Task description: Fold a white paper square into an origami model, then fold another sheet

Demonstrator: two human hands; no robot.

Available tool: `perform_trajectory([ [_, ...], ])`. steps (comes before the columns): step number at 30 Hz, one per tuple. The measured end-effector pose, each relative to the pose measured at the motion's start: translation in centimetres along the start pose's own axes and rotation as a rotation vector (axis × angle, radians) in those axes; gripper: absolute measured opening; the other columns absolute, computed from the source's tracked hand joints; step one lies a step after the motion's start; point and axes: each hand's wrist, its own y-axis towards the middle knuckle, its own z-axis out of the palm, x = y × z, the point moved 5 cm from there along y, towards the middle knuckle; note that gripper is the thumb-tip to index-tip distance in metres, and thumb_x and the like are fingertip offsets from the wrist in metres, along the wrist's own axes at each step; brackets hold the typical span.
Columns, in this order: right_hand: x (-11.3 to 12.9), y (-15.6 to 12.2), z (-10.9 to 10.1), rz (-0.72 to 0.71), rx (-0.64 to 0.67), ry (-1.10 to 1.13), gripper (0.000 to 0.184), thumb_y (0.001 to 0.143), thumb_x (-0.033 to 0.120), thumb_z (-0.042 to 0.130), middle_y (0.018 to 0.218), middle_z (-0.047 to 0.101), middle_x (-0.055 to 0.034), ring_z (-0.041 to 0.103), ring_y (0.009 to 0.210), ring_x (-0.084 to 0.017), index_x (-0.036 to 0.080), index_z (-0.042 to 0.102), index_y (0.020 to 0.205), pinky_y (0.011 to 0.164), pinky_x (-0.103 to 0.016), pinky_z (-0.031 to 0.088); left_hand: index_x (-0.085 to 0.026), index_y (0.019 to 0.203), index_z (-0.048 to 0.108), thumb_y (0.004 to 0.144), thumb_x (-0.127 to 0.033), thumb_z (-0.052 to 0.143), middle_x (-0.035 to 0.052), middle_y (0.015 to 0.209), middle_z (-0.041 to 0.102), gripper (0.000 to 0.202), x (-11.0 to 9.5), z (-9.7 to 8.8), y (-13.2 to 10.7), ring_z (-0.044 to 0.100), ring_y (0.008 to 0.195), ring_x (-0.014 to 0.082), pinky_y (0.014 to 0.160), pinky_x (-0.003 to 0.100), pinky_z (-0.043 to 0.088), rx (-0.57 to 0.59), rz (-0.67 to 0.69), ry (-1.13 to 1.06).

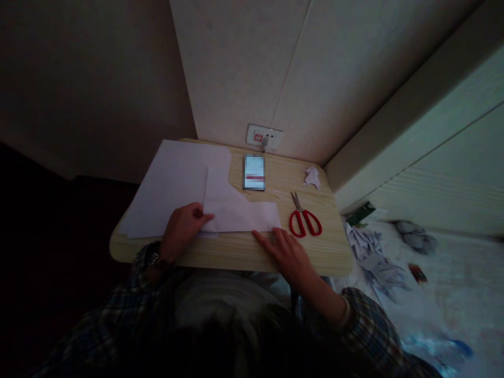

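Observation:
A white sheet of paper (pixel 244 215) lies folded on the small wooden table, its lower edge running straight along the front. One part of it sticks up toward the back at the left. My left hand (pixel 184 228) pinches the folded paper at its left end, thumb on top. At the lower right corner, my right hand (pixel 289 254) rests its fingertips on the paper's edge, with the thumb spread out to the left. Red-handled scissors (pixel 302 215) lie just right of the paper, blades pointing to the back.
A stack of white paper (pixel 157 184) covers the table's left side. A lit phone (pixel 254 172) lies at the back below a wall socket (pixel 264 136). A small folded paper piece (pixel 312 177) sits back right. Paper scraps (pixel 378 262) lie on the white bedding (pixel 464 294).

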Motion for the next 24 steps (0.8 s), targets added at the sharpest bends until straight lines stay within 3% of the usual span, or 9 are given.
perform_trajectory([
  [12,0.5,0.6,-0.4,0.045,0.076,0.025,0.063,0.086,0.002,0.048,0.107,0.058,-0.0137,0.056,0.095,-0.024,0.026,0.039,0.143,0.081,-0.036,0.051,-0.022,0.065,0.053,0.075,-0.043,0.056,0.0041,0.072,0.068,0.023,-0.6,-0.2,-0.3,0.064,0.073,0.0231,0.065,0.031,0.043,0.005,0.031,0.072],
  [17,1.0,0.9,-0.8,0.048,0.102,-0.005,0.066,0.087,0.001,0.043,0.104,0.058,-0.0129,0.057,0.091,-0.023,0.03,0.033,0.146,0.076,-0.035,0.052,-0.022,0.065,0.051,0.076,-0.042,0.054,0.0033,0.071,0.066,0.022,-0.9,-0.3,-0.3,0.062,0.071,0.0217,0.065,0.03,0.042,0.001,0.069,0.11],
  [24,0.9,1.3,-1.0,0.033,0.125,-0.015,0.064,0.086,0.002,0.044,0.099,0.059,-0.0117,0.057,0.085,-0.022,0.03,0.038,0.143,0.071,-0.033,0.05,-0.023,0.062,0.046,0.074,-0.041,0.051,0.0022,0.066,0.061,0.022,-1.2,-0.5,-0.2,0.058,0.066,0.0204,0.063,0.03,0.039,0.033,0.072,0.11],
])
